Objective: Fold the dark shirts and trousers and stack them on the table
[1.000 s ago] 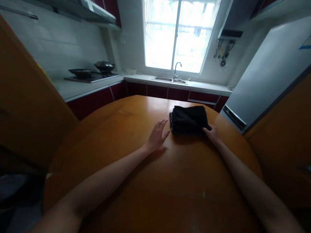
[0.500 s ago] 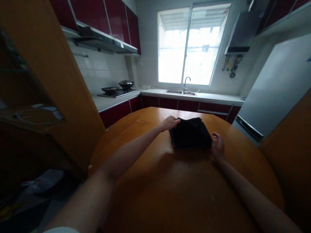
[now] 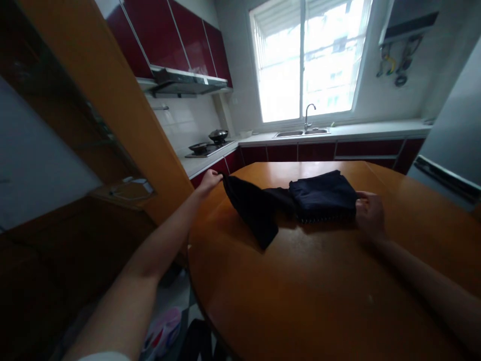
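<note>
A dark folded cloth (image 3: 323, 194), possibly a garment, lies on the wooden table with small white marks along its near edge. From it, a loose black part (image 3: 251, 203) stretches to the left, one end lifted and its lower corner hanging towards the table. My left hand (image 3: 211, 180) is closed on that lifted end, over the table's left side. At the right edge of the folded stack, my right hand (image 3: 370, 213) has its fingers bent against the cloth and seems to pinch it. The thumb is partly hard to make out.
The round wooden table (image 3: 300, 281) fills the foreground. A tall wooden cabinet (image 3: 150, 130) stands close on the left. Behind are a stove with a lidded pan (image 3: 218, 135), a sink (image 3: 289, 134) and a fridge (image 3: 458, 115) at right. A pink item (image 3: 165, 326) lies low at left.
My left hand has pulled part of the black cloth out to the left, unfolding it from the stack. My right hand has come onto the stack's right edge. The view has turned left.
</note>
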`<action>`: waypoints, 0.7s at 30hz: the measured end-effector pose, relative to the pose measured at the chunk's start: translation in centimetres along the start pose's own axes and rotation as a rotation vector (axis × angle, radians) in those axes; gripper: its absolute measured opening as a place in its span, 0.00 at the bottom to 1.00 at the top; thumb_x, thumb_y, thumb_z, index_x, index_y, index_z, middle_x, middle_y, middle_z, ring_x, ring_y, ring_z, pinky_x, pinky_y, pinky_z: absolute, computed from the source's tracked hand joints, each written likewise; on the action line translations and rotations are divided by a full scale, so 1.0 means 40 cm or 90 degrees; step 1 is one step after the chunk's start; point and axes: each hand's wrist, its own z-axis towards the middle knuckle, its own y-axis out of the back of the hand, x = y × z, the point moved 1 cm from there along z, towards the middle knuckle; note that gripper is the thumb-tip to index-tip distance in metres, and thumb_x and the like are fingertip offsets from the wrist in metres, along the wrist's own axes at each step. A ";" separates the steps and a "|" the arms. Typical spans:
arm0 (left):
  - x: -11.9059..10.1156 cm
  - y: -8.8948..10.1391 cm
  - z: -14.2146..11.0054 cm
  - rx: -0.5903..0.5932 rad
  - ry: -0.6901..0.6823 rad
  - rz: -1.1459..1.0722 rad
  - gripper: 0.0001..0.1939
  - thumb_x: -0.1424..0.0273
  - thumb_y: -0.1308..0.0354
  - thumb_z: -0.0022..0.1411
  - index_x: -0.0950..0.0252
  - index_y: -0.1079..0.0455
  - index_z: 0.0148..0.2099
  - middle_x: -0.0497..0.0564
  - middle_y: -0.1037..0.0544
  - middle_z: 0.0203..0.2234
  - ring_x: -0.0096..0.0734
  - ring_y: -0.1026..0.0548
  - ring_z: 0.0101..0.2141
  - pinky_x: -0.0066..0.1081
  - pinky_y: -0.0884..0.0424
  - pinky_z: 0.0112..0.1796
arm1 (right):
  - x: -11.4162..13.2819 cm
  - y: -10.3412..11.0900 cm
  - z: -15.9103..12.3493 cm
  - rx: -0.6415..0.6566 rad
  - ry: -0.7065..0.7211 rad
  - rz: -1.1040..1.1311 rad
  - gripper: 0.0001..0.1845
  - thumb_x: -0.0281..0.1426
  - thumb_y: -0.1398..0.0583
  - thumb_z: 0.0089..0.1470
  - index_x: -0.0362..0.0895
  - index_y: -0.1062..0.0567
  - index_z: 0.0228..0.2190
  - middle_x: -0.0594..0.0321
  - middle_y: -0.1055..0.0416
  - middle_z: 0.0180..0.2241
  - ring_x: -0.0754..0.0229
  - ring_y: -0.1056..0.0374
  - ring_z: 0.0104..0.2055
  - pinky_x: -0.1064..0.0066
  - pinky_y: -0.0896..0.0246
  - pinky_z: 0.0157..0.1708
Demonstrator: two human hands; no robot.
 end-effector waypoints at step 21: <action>0.263 -0.222 -0.113 0.383 -0.436 0.479 0.26 0.74 0.41 0.62 0.61 0.34 0.63 0.58 0.27 0.57 0.41 0.28 0.57 0.39 0.33 0.58 | 0.471 -0.435 -0.205 0.402 0.153 -0.075 0.31 0.29 0.43 0.57 0.43 0.34 0.62 0.45 0.39 0.65 0.42 0.43 0.65 0.49 0.47 0.60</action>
